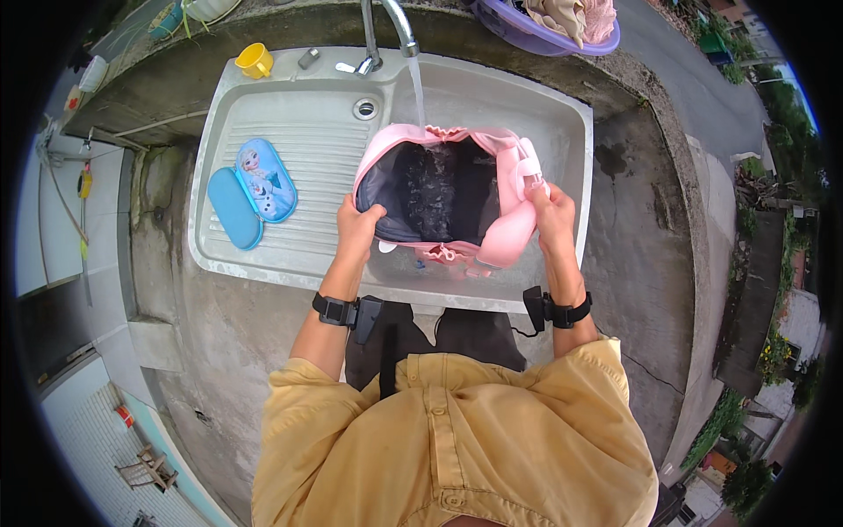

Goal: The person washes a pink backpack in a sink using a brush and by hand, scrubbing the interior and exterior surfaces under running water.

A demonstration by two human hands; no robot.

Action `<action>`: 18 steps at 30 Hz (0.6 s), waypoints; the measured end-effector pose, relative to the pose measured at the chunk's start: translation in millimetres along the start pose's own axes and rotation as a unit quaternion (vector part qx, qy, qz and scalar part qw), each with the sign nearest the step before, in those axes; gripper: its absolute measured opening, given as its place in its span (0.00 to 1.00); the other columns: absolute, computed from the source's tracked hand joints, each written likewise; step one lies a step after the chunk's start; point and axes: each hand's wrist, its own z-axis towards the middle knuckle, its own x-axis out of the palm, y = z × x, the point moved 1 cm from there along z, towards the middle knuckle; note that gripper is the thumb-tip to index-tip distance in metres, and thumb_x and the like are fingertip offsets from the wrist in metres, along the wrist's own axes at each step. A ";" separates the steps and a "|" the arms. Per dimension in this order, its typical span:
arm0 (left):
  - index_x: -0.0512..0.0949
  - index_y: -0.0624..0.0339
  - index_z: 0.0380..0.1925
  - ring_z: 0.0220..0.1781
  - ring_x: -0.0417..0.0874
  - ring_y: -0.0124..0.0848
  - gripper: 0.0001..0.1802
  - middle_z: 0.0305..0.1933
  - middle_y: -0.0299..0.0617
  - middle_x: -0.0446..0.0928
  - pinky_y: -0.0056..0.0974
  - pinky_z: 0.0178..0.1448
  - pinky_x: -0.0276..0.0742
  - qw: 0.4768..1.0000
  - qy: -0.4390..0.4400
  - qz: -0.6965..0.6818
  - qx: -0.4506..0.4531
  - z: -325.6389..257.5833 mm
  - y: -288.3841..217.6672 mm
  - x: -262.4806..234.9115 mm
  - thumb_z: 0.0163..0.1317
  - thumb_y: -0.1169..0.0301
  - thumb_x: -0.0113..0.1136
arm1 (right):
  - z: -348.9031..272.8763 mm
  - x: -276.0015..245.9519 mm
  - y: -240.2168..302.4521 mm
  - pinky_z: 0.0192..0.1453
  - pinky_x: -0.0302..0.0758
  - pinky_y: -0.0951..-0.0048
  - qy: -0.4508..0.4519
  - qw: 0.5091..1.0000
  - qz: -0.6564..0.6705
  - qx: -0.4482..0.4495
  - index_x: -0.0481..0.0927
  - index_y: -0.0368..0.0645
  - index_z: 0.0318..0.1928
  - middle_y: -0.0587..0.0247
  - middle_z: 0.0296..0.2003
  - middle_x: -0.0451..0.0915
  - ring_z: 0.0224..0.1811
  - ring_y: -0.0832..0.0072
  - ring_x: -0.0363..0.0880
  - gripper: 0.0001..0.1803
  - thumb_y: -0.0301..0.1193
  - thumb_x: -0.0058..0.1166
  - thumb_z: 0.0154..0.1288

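Sink [562, 119], pale grey, holds a pink bag [465, 193], open to its dark lining, at its right-hand basin. Beyond the sink's far right edge sits a purple tub [509, 26]. An open blue case [268, 186] lies on its ribbed left side. From its far edge, a faucet [406, 33] runs water into the bag. Left hand [356, 230] fingers grasp the bag's left rim; right hand [553, 215] fingers, its right side. A yellow cup [255, 60] stands at the sink's far left corner.
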 end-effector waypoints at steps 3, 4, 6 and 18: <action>0.69 0.70 0.37 0.34 0.75 0.30 0.19 0.35 0.45 0.74 0.33 0.41 0.71 0.999 0.033 -0.011 -0.006 -6.5 -8.9 -10.7 0.41 0.77 0.58 | -20.6 10.8 28.8 0.21 0.62 0.80 -0.022 0.998 -0.038 -0.051 0.77 0.34 0.30 0.68 0.20 0.73 0.18 0.83 0.67 0.09 0.29 0.51 0.54; 0.69 0.70 0.37 0.34 0.75 0.30 0.19 0.35 0.45 0.74 0.33 0.41 0.71 0.999 0.038 -0.011 -0.009 -10.1 -13.1 -10.4 0.41 0.77 0.58 | -25.5 11.8 37.5 0.22 0.62 0.80 -0.032 0.997 -0.033 -0.058 0.77 0.33 0.29 0.69 0.20 0.73 0.19 0.84 0.66 0.09 0.29 0.51 0.54; 0.69 0.71 0.39 0.36 0.76 0.30 0.20 0.37 0.45 0.75 0.32 0.43 0.71 0.998 0.059 -0.027 -0.005 -16.4 -21.7 -8.4 0.44 0.76 0.59 | -31.8 13.6 51.9 0.22 0.62 0.80 -0.044 0.996 -0.031 -0.064 0.77 0.33 0.29 0.69 0.20 0.73 0.19 0.84 0.66 0.09 0.29 0.51 0.54; 0.72 0.66 0.37 0.32 0.76 0.29 0.16 0.30 0.39 0.75 0.33 0.39 0.73 0.982 0.158 0.018 -0.104 -15.4 18.0 14.7 0.48 0.71 0.60 | -45.0 78.4 34.2 0.33 0.71 0.65 -0.038 0.956 -0.273 -0.103 0.77 0.34 0.31 0.46 0.23 0.77 0.25 0.61 0.76 0.16 0.37 0.52 0.51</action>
